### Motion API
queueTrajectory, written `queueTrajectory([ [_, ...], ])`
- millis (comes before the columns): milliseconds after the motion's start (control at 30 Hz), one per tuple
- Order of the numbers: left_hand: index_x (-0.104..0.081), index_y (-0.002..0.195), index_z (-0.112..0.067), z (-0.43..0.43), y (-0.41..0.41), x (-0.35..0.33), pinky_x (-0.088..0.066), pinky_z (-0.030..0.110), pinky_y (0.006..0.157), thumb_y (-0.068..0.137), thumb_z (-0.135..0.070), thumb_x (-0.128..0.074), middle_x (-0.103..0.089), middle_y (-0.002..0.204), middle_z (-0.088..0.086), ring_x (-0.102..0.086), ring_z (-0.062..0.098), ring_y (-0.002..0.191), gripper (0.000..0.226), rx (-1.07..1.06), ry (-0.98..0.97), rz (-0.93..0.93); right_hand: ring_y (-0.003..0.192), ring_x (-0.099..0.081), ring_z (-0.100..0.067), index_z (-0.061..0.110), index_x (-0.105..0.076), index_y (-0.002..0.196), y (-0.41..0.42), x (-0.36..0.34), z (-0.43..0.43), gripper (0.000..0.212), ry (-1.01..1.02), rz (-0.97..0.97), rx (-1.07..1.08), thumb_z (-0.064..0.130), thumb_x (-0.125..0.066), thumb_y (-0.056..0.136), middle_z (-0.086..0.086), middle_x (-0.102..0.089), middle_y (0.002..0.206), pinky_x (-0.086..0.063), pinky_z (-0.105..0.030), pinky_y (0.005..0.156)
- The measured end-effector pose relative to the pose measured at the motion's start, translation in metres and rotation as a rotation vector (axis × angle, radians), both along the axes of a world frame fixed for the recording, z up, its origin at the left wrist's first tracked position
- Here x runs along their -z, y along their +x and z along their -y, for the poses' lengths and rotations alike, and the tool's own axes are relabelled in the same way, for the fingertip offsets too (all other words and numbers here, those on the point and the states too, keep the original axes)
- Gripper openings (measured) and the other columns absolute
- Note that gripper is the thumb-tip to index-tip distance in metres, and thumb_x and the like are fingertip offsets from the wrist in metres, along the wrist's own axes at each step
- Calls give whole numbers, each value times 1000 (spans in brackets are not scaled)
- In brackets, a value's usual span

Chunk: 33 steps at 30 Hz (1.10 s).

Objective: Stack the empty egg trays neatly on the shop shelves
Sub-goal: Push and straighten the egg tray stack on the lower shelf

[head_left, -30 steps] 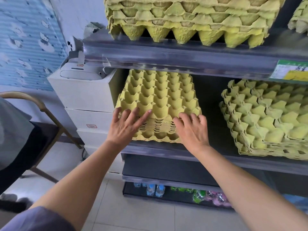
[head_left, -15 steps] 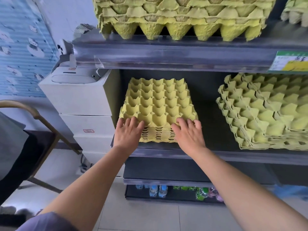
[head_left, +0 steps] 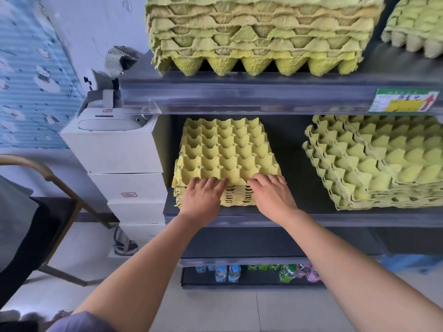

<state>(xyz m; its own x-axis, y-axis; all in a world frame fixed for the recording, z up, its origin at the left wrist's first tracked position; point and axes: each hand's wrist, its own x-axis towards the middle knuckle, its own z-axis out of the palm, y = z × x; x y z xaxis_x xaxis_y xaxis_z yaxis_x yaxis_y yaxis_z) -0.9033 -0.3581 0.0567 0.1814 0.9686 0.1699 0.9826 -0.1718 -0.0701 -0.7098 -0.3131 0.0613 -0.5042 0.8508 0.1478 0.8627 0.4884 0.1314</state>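
A stack of yellow egg trays [head_left: 225,152] sits at the left end of the middle shelf [head_left: 335,218]. My left hand [head_left: 203,196] presses flat against the stack's near edge on the left, fingers straight. My right hand [head_left: 273,194] presses the same edge on the right, a ring on one finger. A second stack of trays [head_left: 378,161] lies skewed at the right of this shelf. On the upper shelf [head_left: 239,97] stands a taller stack [head_left: 259,37], and another stack [head_left: 417,22] shows at the top right.
White boxes [head_left: 119,168] with a small white device [head_left: 109,121] on top stand left of the shelving. A chair [head_left: 40,212] is at the far left. Bottles [head_left: 227,273] and packets line the bottom shelf. A price label [head_left: 405,100] hangs on the upper shelf's edge.
Both hands have slid from the top of the stack down to its near edge, and the stack sits deeper and squarer on the shelf. The camera has drawn back.
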Motion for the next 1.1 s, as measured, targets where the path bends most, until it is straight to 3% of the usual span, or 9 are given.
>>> queueTrajectory([
  [100, -37, 139, -28, -6, -6, -16, -31, 38, 102, 92, -20, -45, -51, 132, 0, -46, 24, 122, 48, 19, -3, 70, 118, -49, -31, 15, -45, 137, 8, -14, 4, 48, -56, -52, -5, 6, -49, 90, -6, -43, 139, -37, -41, 102],
  [233, -46, 134, -29, -11, 3, -33, -27, 37, 104, 95, -23, -41, -47, 137, -3, -42, 21, 125, 40, 54, 12, 52, 120, -46, -29, 18, -45, 137, 25, -31, 15, 46, -59, -87, 34, 9, -47, 93, -4, -42, 140, -39, -43, 99],
  [433, -52, 127, -26, -13, 36, -70, -31, 36, 99, 95, -24, -40, -54, 130, -4, -47, 21, 120, 35, 134, 93, 8, 109, -53, -28, 16, -57, 126, 54, -64, 26, 33, 83, -148, 79, 23, -49, 94, -4, -57, 125, -44, -41, 89],
  [533, -59, 120, -23, -10, 61, -89, -35, 37, 93, 93, -21, -45, -61, 119, -2, -54, 24, 112, 30, 191, 156, -11, 104, -57, -29, 16, -62, 119, 75, -80, 32, 29, 157, -195, 93, 25, -56, 92, -4, -62, 117, -47, -42, 84],
  [700, -70, 89, -19, -6, 136, -118, -47, 36, 70, 76, -16, -68, -68, 80, -1, -65, 25, 78, 14, 299, 292, 14, 101, -59, -28, 16, -65, 114, 134, -108, 40, 27, 226, -236, 95, 22, -62, 88, -3, -64, 112, -50, -41, 81],
  [800, -70, 84, -23, -1, 195, -131, -48, 32, 67, 80, -25, -50, -67, 77, -5, -65, 20, 75, 21, 342, 352, 14, 105, -58, -30, 15, -64, 114, 184, -123, 46, 27, 234, -238, 83, 20, -60, 89, -4, -63, 115, -48, -41, 85],
  [867, -69, 84, -23, 0, 237, -134, -47, 32, 66, 79, -28, -43, -66, 77, -6, -64, 20, 75, 27, 360, 350, -4, 115, -52, -28, 16, -60, 123, 224, -133, 52, 31, 210, -213, 84, 21, -51, 94, -3, -58, 124, -44, -41, 93],
  [1033, -69, 86, -20, 8, 316, -142, -47, 31, 66, 68, -24, -71, -67, 79, -3, -65, 23, 74, 19, 382, 313, 1, 119, -48, -24, 16, -57, 125, 311, -144, 56, 32, 193, -169, 100, 22, -47, 96, -1, -56, 128, -41, -39, 96],
  [1100, -67, 102, -19, 7, 337, -145, -46, 35, 76, 78, -26, -66, -67, 94, -1, -63, 24, 90, 25, 398, 252, 16, 120, -46, -22, 19, -55, 127, 338, -144, 54, 32, 174, -171, 111, 22, -45, 97, 0, -54, 130, -40, -38, 96],
])
